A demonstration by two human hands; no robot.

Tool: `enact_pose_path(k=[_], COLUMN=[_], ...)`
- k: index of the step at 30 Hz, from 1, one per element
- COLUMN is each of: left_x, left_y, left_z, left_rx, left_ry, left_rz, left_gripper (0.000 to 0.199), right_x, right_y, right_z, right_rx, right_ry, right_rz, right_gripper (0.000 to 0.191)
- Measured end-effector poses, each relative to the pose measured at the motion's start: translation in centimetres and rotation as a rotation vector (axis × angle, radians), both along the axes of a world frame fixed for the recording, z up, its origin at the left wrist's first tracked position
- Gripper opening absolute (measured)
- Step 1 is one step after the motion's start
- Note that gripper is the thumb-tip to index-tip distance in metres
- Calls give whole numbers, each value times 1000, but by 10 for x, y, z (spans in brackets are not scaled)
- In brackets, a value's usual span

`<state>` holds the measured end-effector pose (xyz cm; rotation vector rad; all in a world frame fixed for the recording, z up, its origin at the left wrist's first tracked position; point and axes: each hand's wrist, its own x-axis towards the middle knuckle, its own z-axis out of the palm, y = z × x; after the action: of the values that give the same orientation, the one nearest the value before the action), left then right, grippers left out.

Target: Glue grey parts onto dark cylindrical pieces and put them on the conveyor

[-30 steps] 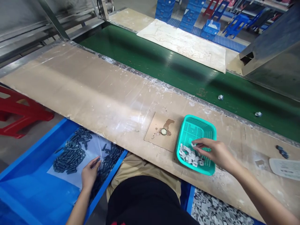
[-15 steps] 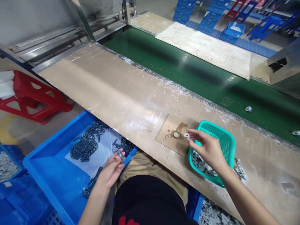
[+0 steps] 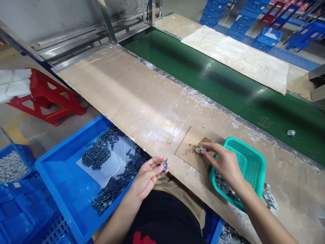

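Observation:
A small dark blue-grey part (image 3: 165,164) is pinched in the fingertips of my left hand (image 3: 149,176), just off the table's front edge. My right hand (image 3: 224,162) is closed on a small white-grey piece (image 3: 203,149), held at a little round dish (image 3: 197,149). That dish sits on a stained cardboard square (image 3: 186,144). Beneath my right forearm stands a green basket (image 3: 261,166) with grey-white pieces inside. Many dark slim parts (image 3: 98,154) lie on a white sheet in the blue bin (image 3: 61,169) at my left.
A green conveyor belt (image 3: 182,67) runs behind the brown table (image 3: 122,88); one small white piece (image 3: 291,133) lies on it. Loose grey pieces (image 3: 270,200) are heaped right of the basket. A red stool (image 3: 56,98) stands at the far left.
My left hand has come up out of the blue bin and right to the table edge, carrying the dark part. My right hand has brought its piece against the round dish.

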<state>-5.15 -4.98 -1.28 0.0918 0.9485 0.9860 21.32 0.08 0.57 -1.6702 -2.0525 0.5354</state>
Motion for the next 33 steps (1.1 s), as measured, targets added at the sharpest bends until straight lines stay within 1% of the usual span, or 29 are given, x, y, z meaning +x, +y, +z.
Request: enact_pose_path(k=[2,4,7,9,11,12,16,18,21,25,28,30,33], left_x=[5,8,12,16,21,25,51,66,83,93,93,90,85], left_y=[1,0,-1,-2,-2,-1,5,9,13,13,12,12,17], left_z=[1,0,-2,-3,-2,-1,5,8,12,16,19,22,24], left_rx=[37,51,23,-10,-26,-27,-3,24,64,116,143,163,220], left_ry=[26,28,-17,-41,-51,-52,-54,-76,-98,-45,30,122,256], left_rz=[-19,-21,-41,-64,-87,-94,-63,-26,8,33,46,26,-36], left_gripper=[40,44,34,29,28,28,29,30,32,31,28,25,23], right_x=[-2,-3,-5,-6,-8,-10,-19,-23,-28,-34,-35,-36,-37], right_y=[1,2,4,3,1,-2,-15,-22,-30,-36,-38,-39,-39], right_z=[-4,-9,-14,-12,-5,1,32,45,56,60,59,57,56], right_rx=[11,20,15,3,-29,-53,-203,-283,-340,-340,-325,-317,-349], right_ry=[-33,-46,-36,-7,64,134,530,673,776,765,719,676,648], right_rz=[4,30,56,33,-31,-77,-267,-320,-360,-383,-338,-293,-256], right_gripper=[21,21,23,22,23,25,33,34,34,34,33,32,31])
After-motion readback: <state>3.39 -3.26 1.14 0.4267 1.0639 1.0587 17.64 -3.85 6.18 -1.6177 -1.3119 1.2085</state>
